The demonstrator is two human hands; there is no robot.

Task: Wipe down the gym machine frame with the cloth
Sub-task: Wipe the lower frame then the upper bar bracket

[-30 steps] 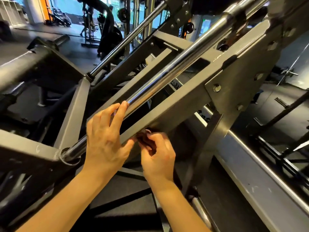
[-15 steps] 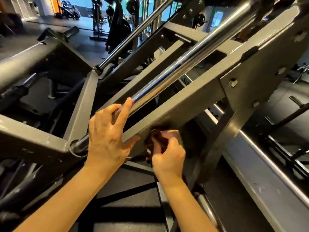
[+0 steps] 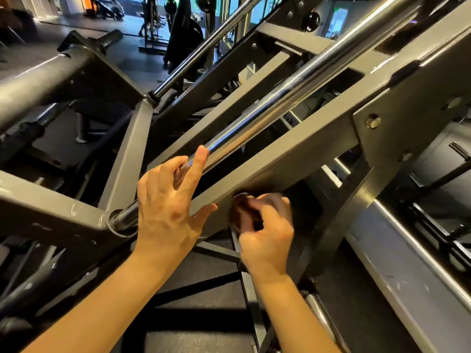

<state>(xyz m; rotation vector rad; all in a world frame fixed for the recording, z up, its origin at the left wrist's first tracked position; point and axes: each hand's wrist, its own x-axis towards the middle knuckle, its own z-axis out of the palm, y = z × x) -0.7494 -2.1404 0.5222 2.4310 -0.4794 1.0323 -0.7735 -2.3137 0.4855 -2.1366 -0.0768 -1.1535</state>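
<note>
Cloth, blurred, was likely bunched in the gripping right hand, pressed under frame beam; left hand lay loose-fingered on chrome rod. Mid-wipe; next needed a stroke up-beam.

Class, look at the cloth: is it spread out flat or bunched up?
Bunched: the right hand grips the dark cloth as a small wad against the beam underside; blur hides finer detail.

left hand: bare | right hand: bare, blurred | left forearm: bare | right forearm: bare
</note>
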